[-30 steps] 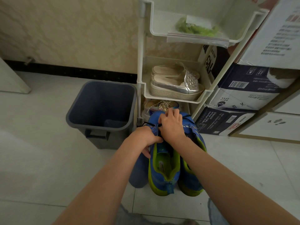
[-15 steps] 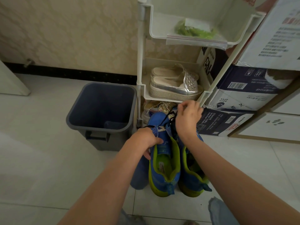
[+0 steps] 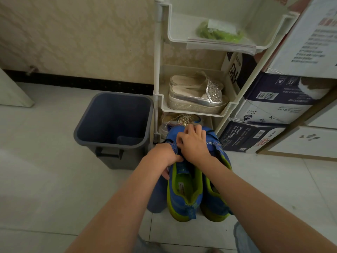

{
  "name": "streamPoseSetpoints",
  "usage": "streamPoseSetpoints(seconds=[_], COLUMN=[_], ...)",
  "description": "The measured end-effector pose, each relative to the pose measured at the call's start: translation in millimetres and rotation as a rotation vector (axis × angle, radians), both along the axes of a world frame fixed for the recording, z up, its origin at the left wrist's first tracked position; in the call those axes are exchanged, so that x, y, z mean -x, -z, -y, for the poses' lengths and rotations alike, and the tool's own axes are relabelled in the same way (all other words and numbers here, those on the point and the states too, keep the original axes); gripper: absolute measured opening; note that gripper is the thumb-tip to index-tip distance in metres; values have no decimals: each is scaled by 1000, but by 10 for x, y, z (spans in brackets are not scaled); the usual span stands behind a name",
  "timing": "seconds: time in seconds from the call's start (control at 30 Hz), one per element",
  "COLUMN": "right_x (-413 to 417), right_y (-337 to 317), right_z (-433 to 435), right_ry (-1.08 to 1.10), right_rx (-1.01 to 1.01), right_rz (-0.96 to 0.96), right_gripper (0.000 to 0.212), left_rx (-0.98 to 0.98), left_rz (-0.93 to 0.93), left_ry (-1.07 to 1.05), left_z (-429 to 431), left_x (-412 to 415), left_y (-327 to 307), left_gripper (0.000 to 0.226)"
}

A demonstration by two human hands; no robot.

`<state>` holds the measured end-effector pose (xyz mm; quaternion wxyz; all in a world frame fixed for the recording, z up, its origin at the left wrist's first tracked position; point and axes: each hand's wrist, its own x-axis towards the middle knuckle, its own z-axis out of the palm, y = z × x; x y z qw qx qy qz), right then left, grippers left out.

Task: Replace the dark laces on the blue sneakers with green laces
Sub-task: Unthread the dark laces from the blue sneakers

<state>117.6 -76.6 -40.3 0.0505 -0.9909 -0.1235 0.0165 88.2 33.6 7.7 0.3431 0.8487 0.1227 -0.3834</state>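
Note:
Two blue sneakers with green lining stand side by side on the floor, toes toward the rack. My left hand (image 3: pixel 165 157) grips the left sneaker (image 3: pixel 184 192) at its upper edge near the eyelets. My right hand (image 3: pixel 194 145) lies over the lacing area of that shoe, fingers curled and pinching at the dark lace (image 3: pixel 168 141), most of which is hidden under my hands. The right sneaker (image 3: pixel 217 199) stands beside it, partly behind my right forearm. The green laces (image 3: pixel 218 34) lie in a clear zip bag on the rack's top shelf.
A grey waste bin (image 3: pixel 114 125) stands just left of the white shoe rack (image 3: pixel 157 70). Silver platform shoes (image 3: pixel 197 99) fill the middle shelf, another shoe the bottom one. Stacked cardboard boxes (image 3: pixel 273 106) stand to the right. Pale floor tiles spread to the left.
My right hand, which had lifted up and right half a second ago, has come back down onto the left sneaker's lacing. My left hand has kept its hold.

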Motion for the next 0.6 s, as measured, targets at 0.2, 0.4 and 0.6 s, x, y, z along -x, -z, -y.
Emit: streamPoseSetpoints(seconds=[0.2,0.4,0.6], right_x=[-132,-112,-76], right_y=[-329,-255,-146], right_z=[210,229,181], right_ry=[344,215,12], right_rx=[-520,-445,-240], right_rz=[349,226,27], right_gripper=[12,15,37], left_rx=[50,47,46], left_rz=[-64,-70,-72], left_ry=[-70,-65,-74], left_z=[-3,-3,-1], left_x=[-12,-2,-7], left_y=[35,-4,3], left_gripper=[55,49,50])
